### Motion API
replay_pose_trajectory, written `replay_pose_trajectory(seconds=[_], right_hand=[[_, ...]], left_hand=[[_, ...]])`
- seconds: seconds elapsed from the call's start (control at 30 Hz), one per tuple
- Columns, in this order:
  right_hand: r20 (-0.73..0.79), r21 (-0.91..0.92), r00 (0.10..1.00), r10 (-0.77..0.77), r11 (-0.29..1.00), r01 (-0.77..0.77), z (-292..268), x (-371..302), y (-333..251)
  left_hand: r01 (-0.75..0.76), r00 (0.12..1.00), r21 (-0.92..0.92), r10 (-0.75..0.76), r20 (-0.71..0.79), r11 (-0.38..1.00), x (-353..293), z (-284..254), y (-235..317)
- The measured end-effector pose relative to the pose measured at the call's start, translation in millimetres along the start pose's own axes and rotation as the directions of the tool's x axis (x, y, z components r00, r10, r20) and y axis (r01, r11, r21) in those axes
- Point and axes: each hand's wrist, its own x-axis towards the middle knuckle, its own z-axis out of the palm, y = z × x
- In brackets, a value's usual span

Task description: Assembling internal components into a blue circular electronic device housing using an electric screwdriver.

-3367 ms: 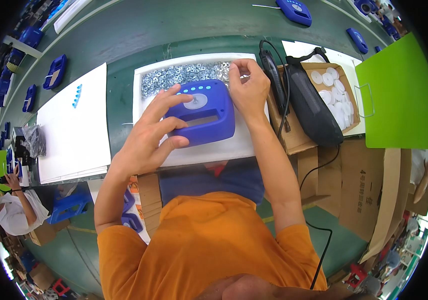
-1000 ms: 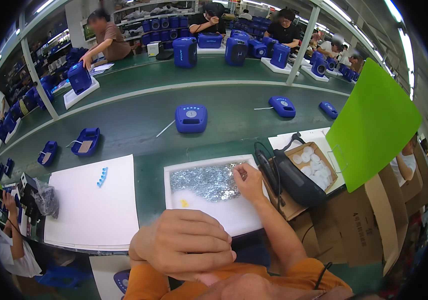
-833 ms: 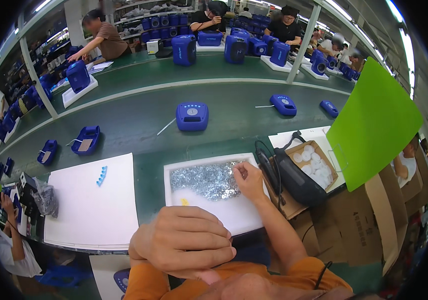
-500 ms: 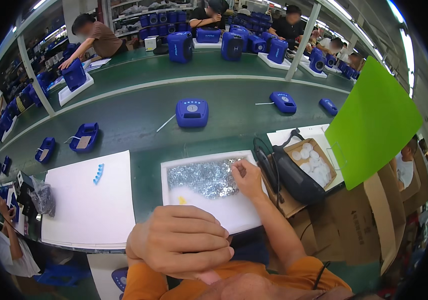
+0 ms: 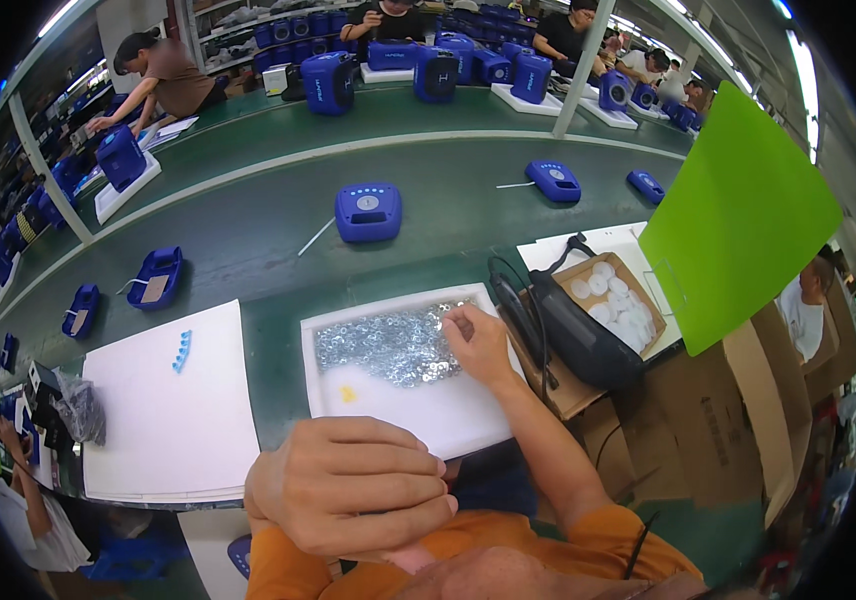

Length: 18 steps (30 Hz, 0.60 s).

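A shallow white foam tray [image 5: 438,440] lies in front of me, with a heap of small shiny metal pieces [image 5: 378,345], like nuts or washers, and a little yellow bit [image 5: 348,394] in it. My right hand [image 5: 480,345] is over the heap's right end, thumb and forefinger pinched together; anything between the fingertips is too small to make out. Close to the camera, my left hand [image 5: 353,485] is raised near the tray's lower left corner. Its fingers are curled closed, back of the hand showing, and whatever they hold is hidden.
Left of the tray, a blue strip [image 5: 182,352] lies on white board [image 5: 163,420]. To the right are a black case [image 5: 583,335], a box of white discs [image 5: 618,300] and a green panel [image 5: 738,225]. Blue housings [image 5: 368,212] lie along the conveyor; people work beyond.
The whole view has shifted a little, so the bench things sit slightly higher and further left. My right hand stays at the heap's right end; my left hand keeps its closed pose.
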Motion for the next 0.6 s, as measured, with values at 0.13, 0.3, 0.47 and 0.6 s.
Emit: replay_pose_trajectory(seconds=[0.13, 0.3, 0.47, 0.6], right_hand=[[0.009, -0.012, 1.0, 0.008, 1.0, -0.008, -0.2, 1.1, 0.5], [0.031, -0.019, 1.0, -0.004, 1.0, 0.005, 0.7, 0.4, 1.3], [0.049, -0.042, 0.998, 0.031, 0.999, -0.029, -0.9, 0.2, 1.4], [0.054, -0.027, 0.998, 0.014, 1.0, -0.012, 1.1, -0.1, 1.6]], left_hand=[[-0.003, 0.999, 0.004, 0.003, 0.036, 1.0, 2.5, -1.1, -1.6], [0.024, 1.0, 0.016, -0.025, 0.018, 1.0, -0.4, -0.2, -3.3], [0.037, 0.999, 0.045, -0.039, 0.027, 0.998, 1.0, -5.7, -6.2], [0.014, 1.0, 0.068, -0.016, 0.018, 0.998, -0.6, -2.8, -10.0]])
